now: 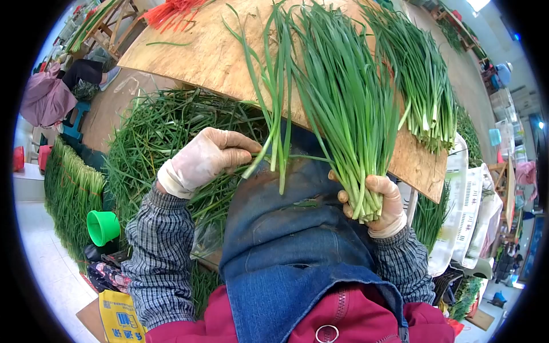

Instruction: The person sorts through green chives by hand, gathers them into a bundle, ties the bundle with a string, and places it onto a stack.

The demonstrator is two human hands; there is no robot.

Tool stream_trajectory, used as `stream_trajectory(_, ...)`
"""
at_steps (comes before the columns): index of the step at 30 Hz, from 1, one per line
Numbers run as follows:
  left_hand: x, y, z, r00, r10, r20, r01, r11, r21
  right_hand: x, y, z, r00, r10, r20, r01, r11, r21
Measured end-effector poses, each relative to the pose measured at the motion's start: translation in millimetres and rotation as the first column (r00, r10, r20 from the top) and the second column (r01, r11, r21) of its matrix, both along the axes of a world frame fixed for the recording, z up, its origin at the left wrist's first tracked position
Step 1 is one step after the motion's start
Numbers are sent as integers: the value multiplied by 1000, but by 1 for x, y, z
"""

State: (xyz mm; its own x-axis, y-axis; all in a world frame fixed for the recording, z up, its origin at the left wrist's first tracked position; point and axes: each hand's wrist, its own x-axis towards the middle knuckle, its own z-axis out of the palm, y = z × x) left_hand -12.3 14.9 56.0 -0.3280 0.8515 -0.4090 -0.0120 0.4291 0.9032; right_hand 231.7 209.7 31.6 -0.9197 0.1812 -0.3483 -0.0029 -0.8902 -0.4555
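One bunch of green stalks point(351, 97) extends over the wooden board point(189, 51) in the head view, its pale ends clasped in the gloved right hand point(390, 203) just this side of the board. Also this side of the board, the gloved left hand point(209, 155) curls, fingertips close together, beside loose stalks point(278, 114) overhanging it; whether it pinches one, I cannot tell. Another bunch point(426, 91) lies on the board's right part.

Leaf pile point(154, 134) lies left, held bundle point(354, 108) right — board point(200, 54) ahead.
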Motion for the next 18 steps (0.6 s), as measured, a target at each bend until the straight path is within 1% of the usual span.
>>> stream_trajectory(1,-1,0,2,1000,4,4,-4,1000,-10,2,2,-2,1000,22,-10,-21,1000,9)
stream_trajectory(2,4,4,6,984,19,-179,-19,1000,1,2,2,-3,1000,25,-19,-25,1000,-3)
stream_trajectory(3,5,1,9,932,2,-362,32,996,89,0,1,-1,1000,5,-27,-6,1000,-22)
stream_trajectory(4,8,-2,13,847,4,-531,99,981,165,-2,-2,1,999,-16,-33,14,999,-42)
stream_trajectory(5,12,-5,20,734,21,-679,180,958,224,-3,-3,3,999,-38,-38,35,997,-64)
stream_trajectory(7,19,-18,59,799,107,-591,89,952,292,-2,-3,1,998,-46,-38,42,995,-92)
stream_trajectory(9,26,-35,97,864,286,-414,-193,948,252,-2,-4,0,997,-47,-56,40,992,-119)
stream_trajectory(11,18,-69,100,740,515,-433,-403,855,328,-2,-4,-2,996,-47,-81,35,989,-144)
stream_trajectory(13,-1,-113,82,559,608,-564,-591,769,242,-1,-4,-4,995,-42,-95,28,989,-148)
stream_trajectory(14,-11,-137,67,263,323,-909,-530,836,143,-1,-4,-5,994,-42,-102,27,988,-149)
stream_trajectory(15,-17,-151,55,-112,-47,-993,-515,857,18,-1,-4,-7,994,-26,-110,5,984,-181)
stream_trajectory(16,-6,-140,50,-99,-243,-965,-639,759,-126,-3,-6,-7,994,-18,-105,-1,984,-180)
stream_trajectory(17,12,-122,41,-100,11,-995,-459,887,56,-5,-7,-6,995,-9,-103,-10,984,-176)
stream_trajectory(18,38,-87,42,169,246,-954,-414,896,158,-4,-8,-7,995,-9,-102,-6,989,-148)
